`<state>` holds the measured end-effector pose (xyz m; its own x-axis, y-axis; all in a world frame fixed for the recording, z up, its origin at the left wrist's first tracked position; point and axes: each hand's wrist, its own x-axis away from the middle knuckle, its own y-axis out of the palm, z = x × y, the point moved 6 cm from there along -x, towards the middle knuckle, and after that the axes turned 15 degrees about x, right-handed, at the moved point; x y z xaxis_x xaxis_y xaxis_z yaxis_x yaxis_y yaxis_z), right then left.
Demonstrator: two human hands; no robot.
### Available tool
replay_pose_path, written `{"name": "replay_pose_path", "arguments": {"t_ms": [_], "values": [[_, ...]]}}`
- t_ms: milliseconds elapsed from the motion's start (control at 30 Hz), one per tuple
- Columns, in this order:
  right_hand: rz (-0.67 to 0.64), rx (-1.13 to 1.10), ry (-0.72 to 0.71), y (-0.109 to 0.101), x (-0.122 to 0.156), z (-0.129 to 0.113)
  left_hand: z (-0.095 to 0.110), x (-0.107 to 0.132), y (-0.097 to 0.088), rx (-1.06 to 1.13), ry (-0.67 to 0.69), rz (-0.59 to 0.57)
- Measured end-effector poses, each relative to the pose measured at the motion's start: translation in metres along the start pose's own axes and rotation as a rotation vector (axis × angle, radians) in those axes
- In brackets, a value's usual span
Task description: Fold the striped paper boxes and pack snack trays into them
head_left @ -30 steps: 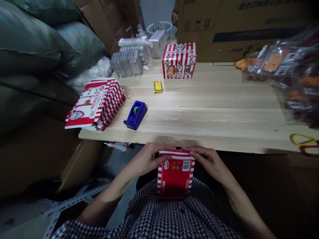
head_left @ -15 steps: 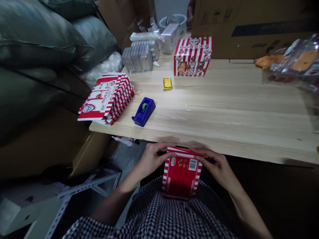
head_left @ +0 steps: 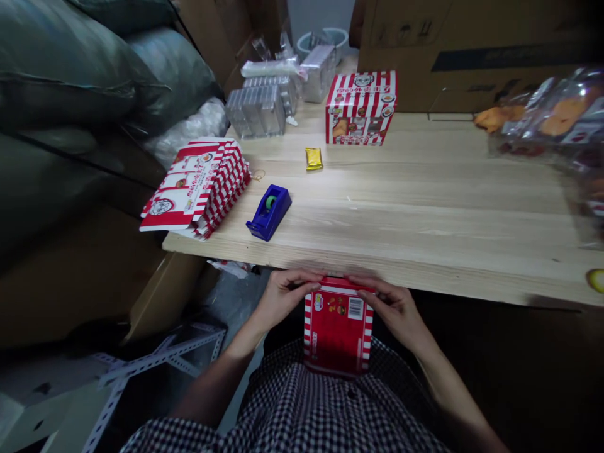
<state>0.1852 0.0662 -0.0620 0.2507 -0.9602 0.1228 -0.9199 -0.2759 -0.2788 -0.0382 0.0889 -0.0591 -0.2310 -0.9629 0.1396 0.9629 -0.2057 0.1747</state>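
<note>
Just off the table's front edge, a red-and-white striped carton (head_left: 338, 330) stands between my hands, its red face with a barcode toward me. My left hand (head_left: 289, 294) pinches the carton's top left corner between thumb and fingers. At the top right corner my right hand (head_left: 389, 305) grips it the same way, thumb on the near face. The fingertips on the far side are partly hidden. The carton's lower end rests against the checkered clothing. A blue tape dispenser (head_left: 274, 217) is the nearest thing on the table beyond my left hand.
Flat striped cartons (head_left: 195, 189) lie stacked at the table's left. A formed striped box (head_left: 361, 107) stands at the back, near a yellow packet (head_left: 313, 159) and clear plastic cases (head_left: 257, 112). Bagged orange items (head_left: 561, 116) lie right. A large cardboard box (head_left: 472, 56) stands behind.
The top flap of the carton, slightly raised before, now lies closer to the top edge. Both hands keep their hold. The whole view has shifted slightly.
</note>
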Motion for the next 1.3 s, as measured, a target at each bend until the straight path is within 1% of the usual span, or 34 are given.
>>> {"name": "replay_pose_path", "arguments": {"t_ms": [67,133,200,233,267,300,367,400,433,467,533,600,667,800,933,1067,1200,1300], "values": [[-0.012,0.007,-0.010,0.002,0.001,-0.001,-0.006,0.003,-0.001,0.034,-0.020,0.030],[-0.016,0.031,-0.021,0.002,0.002,0.000,-0.010,0.005,0.000,0.043,-0.042,0.033],[0.010,0.047,-0.004,-0.001,0.002,0.005,-0.007,0.003,-0.004,0.012,-0.043,0.028],[0.029,0.050,0.014,-0.004,0.002,0.010,-0.002,0.000,-0.012,-0.031,-0.018,0.057],[0.043,0.053,0.033,-0.007,0.002,0.015,0.006,-0.004,-0.024,-0.094,0.034,0.127],[0.050,0.059,0.053,-0.009,0.002,0.021,0.017,-0.007,-0.041,-0.174,0.112,0.239],[0.043,0.077,0.066,-0.012,0.001,0.030,0.044,-0.013,-0.080,-0.355,0.290,0.513],[0.039,0.088,0.060,-0.013,0.000,0.031,0.054,-0.016,-0.098,-0.424,0.343,0.617],[0.035,0.097,0.047,-0.013,0.000,0.031,0.060,-0.022,-0.114,-0.465,0.346,0.670],[0.030,0.105,0.030,-0.013,-0.001,0.030,0.061,-0.031,-0.127,-0.469,0.303,0.675],[0.019,0.117,-0.003,-0.010,-0.001,0.023,0.057,-0.050,-0.144,-0.414,0.177,0.606],[0.014,0.127,-0.026,-0.008,-0.001,0.016,0.051,-0.066,-0.149,-0.342,0.093,0.530],[0.023,0.132,-0.045,-0.007,-0.001,0.010,0.048,-0.074,-0.147,-0.280,0.055,0.493],[0.035,0.142,-0.060,-0.008,0.000,0.008,0.050,-0.080,-0.144,-0.132,0.033,0.493],[0.013,0.144,-0.077,-0.009,0.001,0.007,0.048,-0.073,-0.148,0.000,0.058,0.535],[-0.025,0.148,-0.075,-0.008,-0.002,0.008,0.031,-0.055,-0.150,0.079,0.116,0.564],[-0.055,0.132,-0.082,-0.004,-0.006,0.006,0.010,-0.042,-0.151,0.055,0.196,0.614],[-0.078,0.125,-0.091,0.000,-0.007,0.002,0.004,-0.040,-0.155,-0.031,0.234,0.662]]}}
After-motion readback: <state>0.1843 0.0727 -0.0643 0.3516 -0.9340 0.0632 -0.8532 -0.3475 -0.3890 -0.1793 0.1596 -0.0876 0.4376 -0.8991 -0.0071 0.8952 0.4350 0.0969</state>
